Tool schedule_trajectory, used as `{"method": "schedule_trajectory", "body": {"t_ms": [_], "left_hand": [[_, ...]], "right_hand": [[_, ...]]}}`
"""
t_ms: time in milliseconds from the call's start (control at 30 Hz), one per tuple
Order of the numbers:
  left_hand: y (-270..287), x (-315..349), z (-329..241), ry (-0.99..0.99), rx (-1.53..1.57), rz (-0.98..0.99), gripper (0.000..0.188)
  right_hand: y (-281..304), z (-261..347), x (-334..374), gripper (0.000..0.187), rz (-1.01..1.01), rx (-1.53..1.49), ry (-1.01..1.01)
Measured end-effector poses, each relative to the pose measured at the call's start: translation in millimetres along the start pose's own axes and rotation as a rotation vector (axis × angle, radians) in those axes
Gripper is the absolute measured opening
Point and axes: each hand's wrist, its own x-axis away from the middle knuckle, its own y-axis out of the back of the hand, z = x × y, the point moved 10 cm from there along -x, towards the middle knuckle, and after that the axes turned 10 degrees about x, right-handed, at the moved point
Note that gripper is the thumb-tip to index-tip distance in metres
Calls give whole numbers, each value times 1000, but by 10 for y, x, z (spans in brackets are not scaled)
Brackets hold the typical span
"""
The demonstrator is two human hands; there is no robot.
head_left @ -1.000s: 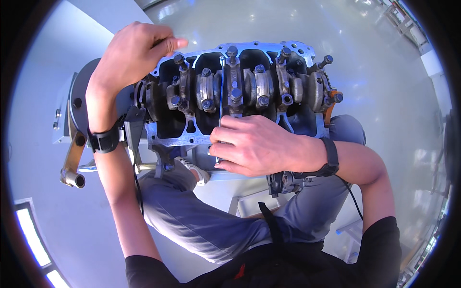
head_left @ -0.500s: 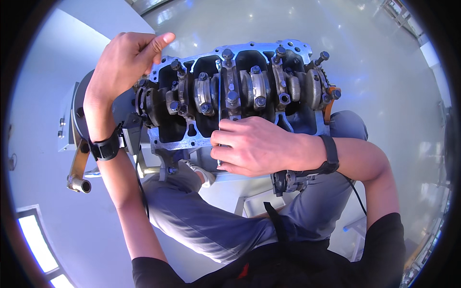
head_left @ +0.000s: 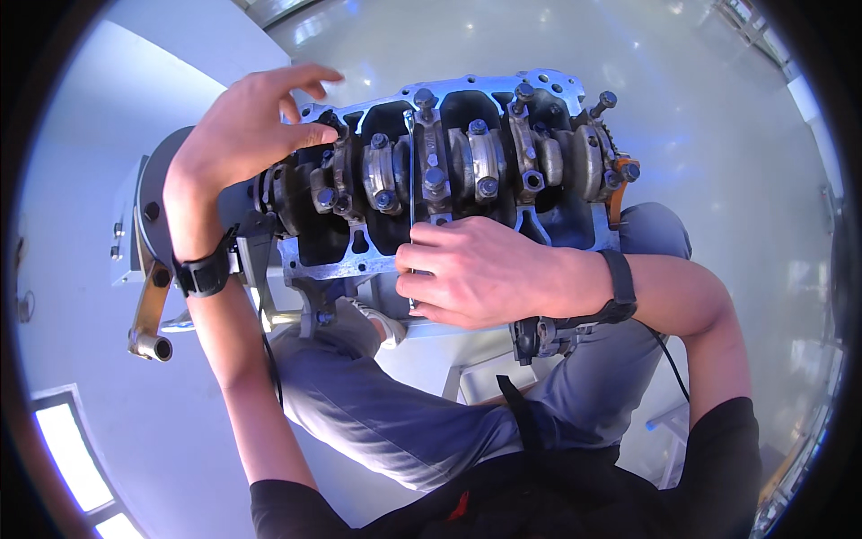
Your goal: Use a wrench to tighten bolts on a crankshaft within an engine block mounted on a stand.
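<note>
An engine block [head_left: 319,269] with its crankshaft and bearing caps exposed lies in front of me. My right hand [head_left: 476,269] is closed around the near end of a long, slim, shiny wrench [head_left: 411,166]. The wrench runs away from me across the block, beside the middle bearing cap [head_left: 433,144], and its far head is next to a bolt [head_left: 425,99]. Over the block's far left corner, my left hand [head_left: 256,126] is open with its fingers apart. Its thumb tip is beside a dark bolt [head_left: 329,119] in the left bearing cap; whether they touch I cannot tell.
A round dark plate and a bracket with a metal handle [head_left: 148,310] are at the block's left end. More bolts [head_left: 607,99] stand up at the right, near an orange part [head_left: 618,198]. My legs [head_left: 386,404] are under the near side of the block.
My left hand has moved right and a little nearer, and its fingers have spread, bringing the thumb to the left cap's bolt. The right hand and wrench have hardly moved.
</note>
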Motion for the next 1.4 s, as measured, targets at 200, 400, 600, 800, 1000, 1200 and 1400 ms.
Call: {"method": "schedule_trajectory", "body": {"t_ms": [200,400,600,800,1000,1200,1400], "left_hand": [[115,-86,68,-24,-191,16,25],[83,-5,114,165,-5,54,26],[-127,-14,271,345,-236,304,24],[108,14,109,123,-65,-8,26],[31,-40,181,251,-171,181,37],[124,-39,281,222,-87,15,32],[100,-77,185,212,-159,102,29]], "right_hand": [[-1,-10,13,22,-29,-9,8],[-12,-8,12,22,-28,4,13],[-16,-4,14,22,-24,-1,13],[-17,2,8,22,-12,-2,18],[-1,16,0,21,-23,2,27],[-35,-9,14,21,-5,9,13],[-16,5,6,22,-5,4,16]]}}
